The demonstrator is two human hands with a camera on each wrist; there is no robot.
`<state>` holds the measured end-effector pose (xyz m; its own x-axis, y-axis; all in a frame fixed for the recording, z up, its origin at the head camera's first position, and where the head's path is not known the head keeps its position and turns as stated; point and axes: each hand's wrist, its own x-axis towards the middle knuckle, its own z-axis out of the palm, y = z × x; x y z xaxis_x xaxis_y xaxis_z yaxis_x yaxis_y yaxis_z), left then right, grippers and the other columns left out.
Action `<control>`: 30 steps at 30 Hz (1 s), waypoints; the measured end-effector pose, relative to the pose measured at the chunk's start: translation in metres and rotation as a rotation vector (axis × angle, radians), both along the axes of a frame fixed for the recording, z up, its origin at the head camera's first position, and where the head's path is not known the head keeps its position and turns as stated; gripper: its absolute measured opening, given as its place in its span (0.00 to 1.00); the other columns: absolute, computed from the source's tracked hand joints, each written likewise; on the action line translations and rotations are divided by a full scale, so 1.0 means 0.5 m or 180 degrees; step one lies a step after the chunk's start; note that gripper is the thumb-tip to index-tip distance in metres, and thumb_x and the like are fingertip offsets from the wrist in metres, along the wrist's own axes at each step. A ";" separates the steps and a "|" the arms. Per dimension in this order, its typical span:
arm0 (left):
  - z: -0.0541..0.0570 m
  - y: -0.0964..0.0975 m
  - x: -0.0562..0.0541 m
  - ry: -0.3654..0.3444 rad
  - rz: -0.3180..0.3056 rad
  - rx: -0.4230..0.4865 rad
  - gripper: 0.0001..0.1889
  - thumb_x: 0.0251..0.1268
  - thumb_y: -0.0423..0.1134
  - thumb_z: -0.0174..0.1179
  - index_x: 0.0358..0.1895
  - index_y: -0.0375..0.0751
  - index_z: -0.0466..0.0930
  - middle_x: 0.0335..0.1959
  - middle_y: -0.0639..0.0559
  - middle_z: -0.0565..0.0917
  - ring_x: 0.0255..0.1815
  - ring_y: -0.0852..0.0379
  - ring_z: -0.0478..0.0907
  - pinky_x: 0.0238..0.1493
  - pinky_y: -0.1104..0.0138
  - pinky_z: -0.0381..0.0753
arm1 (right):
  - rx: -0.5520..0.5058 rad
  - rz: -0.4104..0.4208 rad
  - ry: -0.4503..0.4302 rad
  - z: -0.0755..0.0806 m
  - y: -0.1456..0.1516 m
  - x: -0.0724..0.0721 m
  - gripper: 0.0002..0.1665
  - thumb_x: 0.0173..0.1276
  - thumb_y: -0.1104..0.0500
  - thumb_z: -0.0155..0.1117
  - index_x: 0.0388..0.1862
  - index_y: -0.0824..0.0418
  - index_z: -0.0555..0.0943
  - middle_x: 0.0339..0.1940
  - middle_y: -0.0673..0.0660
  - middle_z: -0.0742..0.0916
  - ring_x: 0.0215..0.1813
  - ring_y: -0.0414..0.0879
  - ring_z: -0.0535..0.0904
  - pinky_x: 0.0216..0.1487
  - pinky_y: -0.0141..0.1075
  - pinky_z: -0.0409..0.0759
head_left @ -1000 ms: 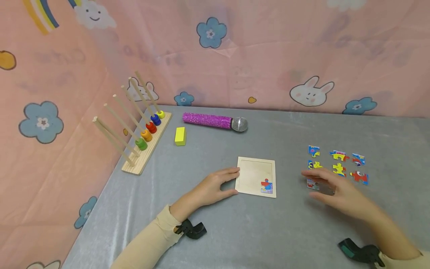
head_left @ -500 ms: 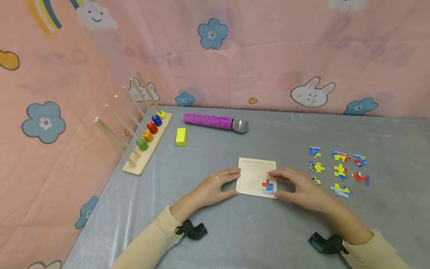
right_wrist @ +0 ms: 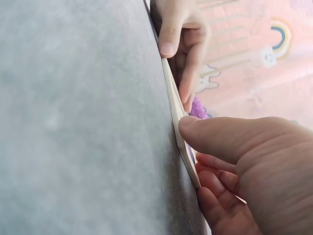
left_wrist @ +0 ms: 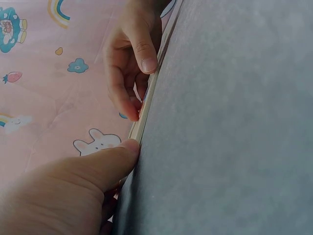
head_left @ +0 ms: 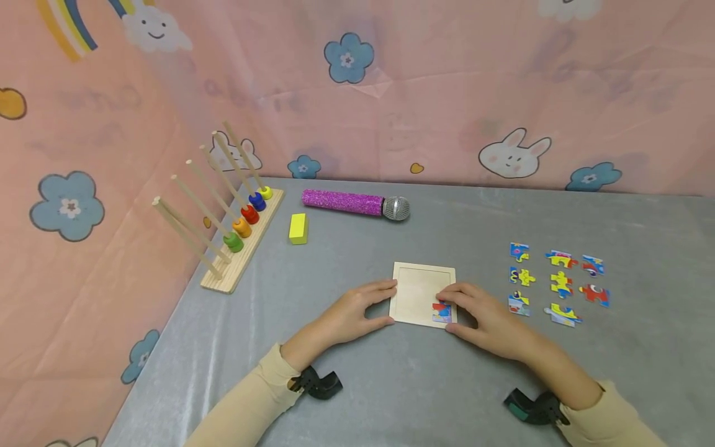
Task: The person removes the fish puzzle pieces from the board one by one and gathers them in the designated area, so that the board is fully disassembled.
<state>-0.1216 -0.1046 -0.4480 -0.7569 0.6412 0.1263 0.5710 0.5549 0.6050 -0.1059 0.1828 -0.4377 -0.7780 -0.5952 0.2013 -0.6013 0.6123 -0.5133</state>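
Note:
A square wooden puzzle board (head_left: 413, 292) with a raised rim lies on the table. In its lower right corner is one red and blue jigsaw piece (head_left: 442, 313). My left hand (head_left: 352, 312) rests at the board's left edge, thumb and fingers spread along it; the left wrist view shows that thumb (left_wrist: 124, 149) against the rim. From the right my right hand (head_left: 494, 316) reaches over the board's corner, forefinger at the top of the piece and thumb at the front rim. In the right wrist view its other fingers (right_wrist: 222, 191) lie by the right edge.
Several loose jigsaw pieces (head_left: 561, 284) lie in rows to the right. Behind the board are a purple glitter microphone (head_left: 346, 203) and a yellow block (head_left: 298, 229). A wooden peg rack (head_left: 234, 261) with coloured rings stands at the left, near a pink patterned cloth (head_left: 413, 99).
My right hand has come left from beside the loose pieces to the board, and its forefinger now covers the top of the piece. The left hand stays at the board's left edge.

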 end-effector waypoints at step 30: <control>0.005 -0.001 0.002 0.0008 -0.0009 0.0020 0.29 0.61 0.43 0.65 0.64 0.36 0.71 0.67 0.48 0.71 0.69 0.53 0.67 0.69 0.63 0.67 | -0.0498 -0.0184 -0.0193 -0.007 -0.009 0.001 0.25 0.53 0.61 0.74 0.51 0.60 0.77 0.53 0.54 0.79 0.53 0.47 0.73 0.56 0.16 0.65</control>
